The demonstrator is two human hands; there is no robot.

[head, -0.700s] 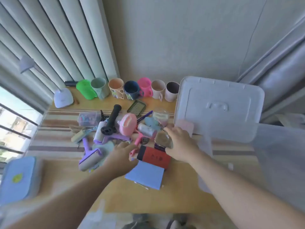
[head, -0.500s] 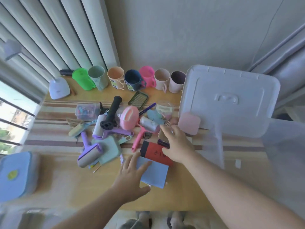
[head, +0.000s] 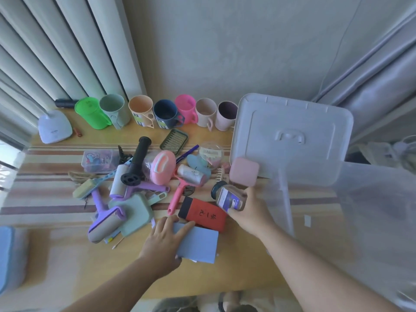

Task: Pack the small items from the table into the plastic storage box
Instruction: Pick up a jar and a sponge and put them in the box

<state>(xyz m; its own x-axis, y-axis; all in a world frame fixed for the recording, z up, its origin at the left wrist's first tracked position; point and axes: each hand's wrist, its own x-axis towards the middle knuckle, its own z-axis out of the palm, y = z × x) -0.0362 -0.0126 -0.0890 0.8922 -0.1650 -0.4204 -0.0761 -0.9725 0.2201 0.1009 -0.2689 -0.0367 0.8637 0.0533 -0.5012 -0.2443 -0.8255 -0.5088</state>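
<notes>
The right hand [head: 249, 210] has its fingers curled round a small glass jar [head: 229, 197] with a dark lid, lifted off the table [head: 67, 255], lid end pointing away from the palm. Just beyond those fingers lies a pink square case [head: 244, 171], and to their right stands the clear plastic storage box [head: 371, 210], its lid [head: 292, 136] propped behind. The left hand [head: 163, 242] lies flat, fingers straight and slightly spread on a blue notebook [head: 199, 243]; a red booklet [head: 203, 213] sits just past its fingertips.
</notes>
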